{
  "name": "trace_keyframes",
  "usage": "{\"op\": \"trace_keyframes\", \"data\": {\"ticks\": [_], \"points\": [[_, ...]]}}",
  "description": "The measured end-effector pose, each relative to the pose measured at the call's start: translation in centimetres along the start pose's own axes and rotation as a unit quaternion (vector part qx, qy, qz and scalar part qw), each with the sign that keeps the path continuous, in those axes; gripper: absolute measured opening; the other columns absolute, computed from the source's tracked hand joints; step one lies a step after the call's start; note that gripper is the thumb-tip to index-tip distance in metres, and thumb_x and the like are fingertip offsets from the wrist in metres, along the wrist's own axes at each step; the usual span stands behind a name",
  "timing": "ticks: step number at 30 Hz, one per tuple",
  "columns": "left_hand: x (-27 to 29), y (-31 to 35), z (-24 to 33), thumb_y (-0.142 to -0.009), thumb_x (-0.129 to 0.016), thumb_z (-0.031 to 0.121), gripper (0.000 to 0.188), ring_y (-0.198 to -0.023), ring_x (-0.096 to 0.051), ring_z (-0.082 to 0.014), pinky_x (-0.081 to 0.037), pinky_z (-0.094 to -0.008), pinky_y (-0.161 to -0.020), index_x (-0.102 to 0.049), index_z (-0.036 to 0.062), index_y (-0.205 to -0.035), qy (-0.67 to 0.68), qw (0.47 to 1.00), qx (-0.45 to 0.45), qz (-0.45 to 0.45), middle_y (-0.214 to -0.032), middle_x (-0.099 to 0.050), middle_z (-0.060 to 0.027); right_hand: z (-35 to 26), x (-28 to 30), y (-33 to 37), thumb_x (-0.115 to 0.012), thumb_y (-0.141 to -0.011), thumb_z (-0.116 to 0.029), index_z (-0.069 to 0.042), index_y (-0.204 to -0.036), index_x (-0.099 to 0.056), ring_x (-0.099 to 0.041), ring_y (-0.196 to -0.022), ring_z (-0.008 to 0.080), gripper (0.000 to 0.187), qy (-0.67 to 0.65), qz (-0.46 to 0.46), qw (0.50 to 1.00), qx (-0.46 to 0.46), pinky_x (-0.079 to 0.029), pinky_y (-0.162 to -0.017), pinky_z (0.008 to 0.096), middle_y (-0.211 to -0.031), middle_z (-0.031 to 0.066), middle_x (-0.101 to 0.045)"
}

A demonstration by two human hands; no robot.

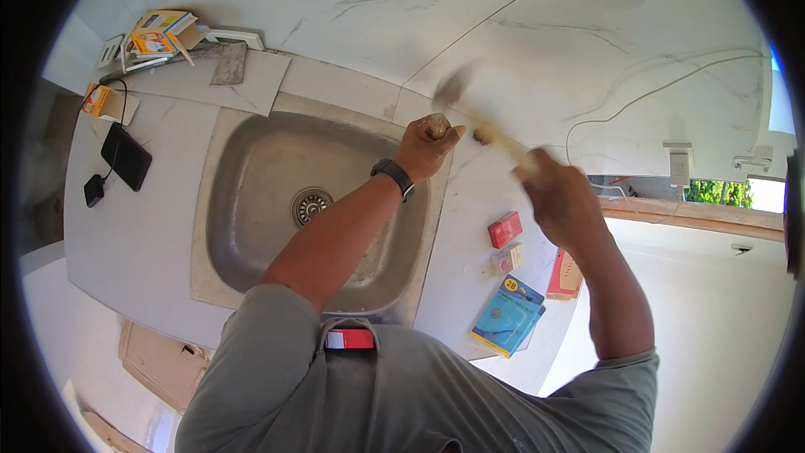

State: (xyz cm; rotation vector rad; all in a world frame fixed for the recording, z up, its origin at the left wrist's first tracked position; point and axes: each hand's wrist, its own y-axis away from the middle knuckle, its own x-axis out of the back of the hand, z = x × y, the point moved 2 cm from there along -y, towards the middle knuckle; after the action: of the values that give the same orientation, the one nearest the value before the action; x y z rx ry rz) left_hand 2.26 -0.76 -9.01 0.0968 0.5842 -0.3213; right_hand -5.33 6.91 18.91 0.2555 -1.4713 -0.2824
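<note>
Tightly, left hand point(424, 151) around a tool point(436, 125), right hand point(553, 193) around a blurred hammer point(505, 143).

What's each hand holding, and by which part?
Right hand: a blurred tool, likely a hammer, by its pale handle. Left hand: something round-ended, gripped just behind that end; kind unclear.

The tool handle point(507, 146) is tan, the wristwatch point(392, 174) black.

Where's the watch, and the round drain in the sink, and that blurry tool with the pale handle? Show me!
Watch point(392, 174): head view, on its dark strap.
Round drain point(312, 205): head view, on the middle of its metal strainer.
Blurry tool point(505, 144): head view, on its pale handle.
</note>
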Motion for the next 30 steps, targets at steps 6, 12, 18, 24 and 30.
{"op": "trace_keyframes", "data": {"ticks": [6, 12, 18, 24, 30], "points": [[-0.1, 0.2, 0.6, -0.095, -0.074, 0.021, 0.042, -0.062, -0.031, -0.0051, -0.03, -0.0287, -0.053, -0.044, 0.0097, -0.069, -0.057, 0.998, 0.005, 0.005, -0.064, -0.039, 0.0081, 3.0, 1.5, 0.2, -0.061, -0.102, -0.034, -0.003, -0.107, -0.059, -0.061, -0.061, 0.0378, 0.032, -0.162, 0.101, 0.981, -0.021, -0.045, -0.057, 0.0437, -0.069, 0.0201, -0.062], [-0.6, 0.5, 0.8, -0.095, -0.075, 0.024, 0.037, -0.06, -0.036, -0.0042, -0.034, -0.0266, -0.054, -0.051, 0.0089, -0.072, -0.053, 0.999, 0.004, 0.008, -0.063, -0.045, 0.0073, 1.8, -1.1, 0.5, -0.059, -0.103, -0.038, -0.003, -0.106, -0.056, -0.063, -0.065, 0.0406, 0.035, -0.077, 0.146, 0.983, 0.08, -0.048, -0.061, 0.0454, -0.068, 0.0191, -0.062], [-0.7, 0.2, 0.2, -0.095, -0.075, 0.026, 0.036, -0.06, -0.038, -0.0043, -0.035, -0.0261, -0.054, -0.053, 0.0086, -0.072, -0.082, 0.996, 0.0, -0.025, -0.065, -0.046, 0.0077, 2.4, 1.3, 1.3, -0.06, -0.102, -0.036, -0.006, -0.105, -0.06, -0.061, -0.063, 0.039, 0.03, -0.118, 0.154, 0.981, 0.01, -0.046, -0.059, 0.0493, -0.065, 0.0208, -0.059], [-0.6, 0.0, -0.4, -0.095, -0.075, 0.024, 0.035, -0.061, -0.036, -0.0043, -0.034, -0.0264, -0.054, -0.053, 0.0077, -0.074, -0.082, 0.996, 0.016, -0.014, -0.065, -0.045, 0.0076, 1.2, -0.6, 1.9, -0.06, -0.101, -0.034, -0.002, -0.108, -0.056, -0.066, -0.073, 0.0432, 0.033, -0.16, 0.233, 0.959, 0.035, -0.05, -0.066, 0.0508, -0.076, 0.0218, -0.065], [-1.6, 0.2, -0.8, -0.094, -0.076, 0.023, 0.036, -0.063, -0.036, -0.0065, -0.035, -0.0275, -0.056, -0.051, 0.0061, -0.073, -0.094, 0.995, 0.021, -0.04, -0.066, -0.044, 0.005, 3.5, -0.8, 2.8, -0.06, -0.101, -0.043, -0.002, -0.098, -0.057, -0.059, -0.059, 0.0337, 0.04, -0.118, 0.132, 0.98, -0.095, -0.046, -0.057, 0.043, -0.068, 0.0173, -0.062]]}}
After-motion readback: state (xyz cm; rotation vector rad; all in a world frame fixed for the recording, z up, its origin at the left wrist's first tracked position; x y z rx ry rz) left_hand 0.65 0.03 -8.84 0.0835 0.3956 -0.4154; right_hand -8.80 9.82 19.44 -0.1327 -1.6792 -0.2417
